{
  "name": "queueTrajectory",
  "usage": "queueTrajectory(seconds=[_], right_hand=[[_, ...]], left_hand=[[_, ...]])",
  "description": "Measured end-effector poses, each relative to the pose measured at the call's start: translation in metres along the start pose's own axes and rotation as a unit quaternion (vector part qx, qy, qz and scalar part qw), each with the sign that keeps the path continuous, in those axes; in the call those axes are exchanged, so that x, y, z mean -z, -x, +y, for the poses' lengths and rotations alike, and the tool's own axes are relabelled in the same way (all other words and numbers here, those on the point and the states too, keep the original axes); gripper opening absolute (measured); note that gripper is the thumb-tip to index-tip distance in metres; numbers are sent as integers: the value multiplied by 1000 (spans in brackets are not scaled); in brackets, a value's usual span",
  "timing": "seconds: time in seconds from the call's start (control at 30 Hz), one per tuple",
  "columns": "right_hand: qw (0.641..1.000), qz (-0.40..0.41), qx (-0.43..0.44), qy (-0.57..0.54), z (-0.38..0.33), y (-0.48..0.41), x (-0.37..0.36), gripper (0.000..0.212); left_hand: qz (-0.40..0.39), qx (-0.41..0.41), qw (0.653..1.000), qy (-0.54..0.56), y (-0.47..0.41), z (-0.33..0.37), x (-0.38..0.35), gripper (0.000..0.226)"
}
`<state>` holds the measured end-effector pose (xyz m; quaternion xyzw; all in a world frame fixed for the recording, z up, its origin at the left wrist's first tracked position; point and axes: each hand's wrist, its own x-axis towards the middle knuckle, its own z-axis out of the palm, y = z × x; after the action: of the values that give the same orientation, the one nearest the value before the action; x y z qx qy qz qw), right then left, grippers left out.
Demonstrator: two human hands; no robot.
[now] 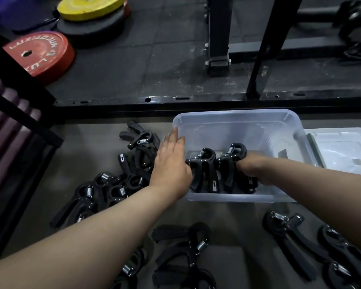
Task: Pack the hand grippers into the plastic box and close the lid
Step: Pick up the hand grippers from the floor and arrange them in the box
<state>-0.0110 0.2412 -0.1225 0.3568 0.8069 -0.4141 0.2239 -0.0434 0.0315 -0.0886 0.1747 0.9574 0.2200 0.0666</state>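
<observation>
box (238, 113) edge under flat left hand (171, 161); right hand (250, 166) grips gripper (236, 152) inside; loose grippers (113, 188) around.

Right hand (251, 166) fingers hidden behind hand gripper (233, 159); lid (342, 151) cropped.

This is looking like a gym. A red weight plate (38, 55) and a yellow weight plate (91, 6) are lying at eleven o'clock. Black rack posts (218, 28) are standing on rubber floor tiles (165, 59).

Red weight plate (40, 55): white letters curve round the face, seen upside down; they seem to read "LUXIAOJUN".
Same plate, by the hole: a small "10", not certain.
Same plate, lower arc: blurred letters, unreadable.
Hand gripper (206, 174) handle: small pale rectangle, too small to read.
</observation>
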Motion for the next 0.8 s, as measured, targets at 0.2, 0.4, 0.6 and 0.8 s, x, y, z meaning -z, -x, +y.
queueTrajectory(seconds=[0.2, 0.4, 0.6, 0.8], right_hand=[[980, 9, 13, 199, 37, -70, -18, 52], [970, 7, 26, 240, 16, -31, -14, 33], [969, -3, 24, 247, 21, -39, -18, 45], [971, 111, 135, 162, -25, -3, -22, 52]], left_hand=[[-4, 6, 1000, 6, 1, 1, 1, 74], [-1, 7, 1000, 10, 2, 1, 1, 75], [1, 7, 1000, 20, 1, 1, 0, 75], [23, 20, 994, 104, 0, -6, -1, 73]])
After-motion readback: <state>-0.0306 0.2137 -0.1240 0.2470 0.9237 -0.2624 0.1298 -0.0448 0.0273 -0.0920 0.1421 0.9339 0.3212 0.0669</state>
